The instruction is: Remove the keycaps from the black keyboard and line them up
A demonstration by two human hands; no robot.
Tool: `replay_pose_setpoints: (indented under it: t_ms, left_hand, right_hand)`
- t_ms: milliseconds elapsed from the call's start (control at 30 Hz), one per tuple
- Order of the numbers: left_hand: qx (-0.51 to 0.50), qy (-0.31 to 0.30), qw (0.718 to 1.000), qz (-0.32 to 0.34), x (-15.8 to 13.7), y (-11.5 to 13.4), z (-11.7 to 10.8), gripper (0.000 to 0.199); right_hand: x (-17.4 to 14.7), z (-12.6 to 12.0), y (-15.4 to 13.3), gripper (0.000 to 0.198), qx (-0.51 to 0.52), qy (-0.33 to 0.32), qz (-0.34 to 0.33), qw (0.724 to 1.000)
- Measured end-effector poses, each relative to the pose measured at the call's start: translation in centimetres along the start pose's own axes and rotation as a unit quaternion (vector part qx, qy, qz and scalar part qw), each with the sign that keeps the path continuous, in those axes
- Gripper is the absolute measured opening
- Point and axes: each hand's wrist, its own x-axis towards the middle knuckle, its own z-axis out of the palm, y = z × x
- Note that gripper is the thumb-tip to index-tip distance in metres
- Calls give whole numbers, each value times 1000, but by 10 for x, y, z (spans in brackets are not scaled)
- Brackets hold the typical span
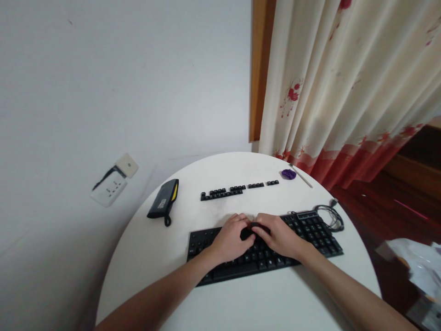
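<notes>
Pale lettering, too small to read, marks the black pouch at ten o'clock. The left hand reaches in from seven o'clock, the right hand from five, meeting with fingers curled; whether they grip anything cannot be told. The black keyboard lies beneath them, loose keys at eleven o'clock.

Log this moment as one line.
left hand: over keyboard, grip unclear; right hand: holding small dark object; keycaps: lined up beyond keyboard; black case: left of keycaps
</notes>
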Motion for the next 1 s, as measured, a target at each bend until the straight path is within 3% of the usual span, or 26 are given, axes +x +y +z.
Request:
replay_pose_setpoints:
  t_ms: [200, 400, 567, 1000]
  left_hand:
    - [-6, 3, 999, -34, 0, -6, 3, 8]
    - [0, 4, 998, -55, 1, -9, 5, 13]
    - [14, 7, 999, -48, 2, -10, 6, 14]
    - [34, -5, 999, -26, 3, -7, 3, 17]
  right_hand:
    - [1, 11, 7, 20, -19, 64, 64, 996]
    - [3, 14, 12, 25, 0, 77, 82, 994]
    - [2, 18, 12, 26, 3, 106, 95, 990]
    - [5, 22, 12, 23, 5, 110, 121, 987]
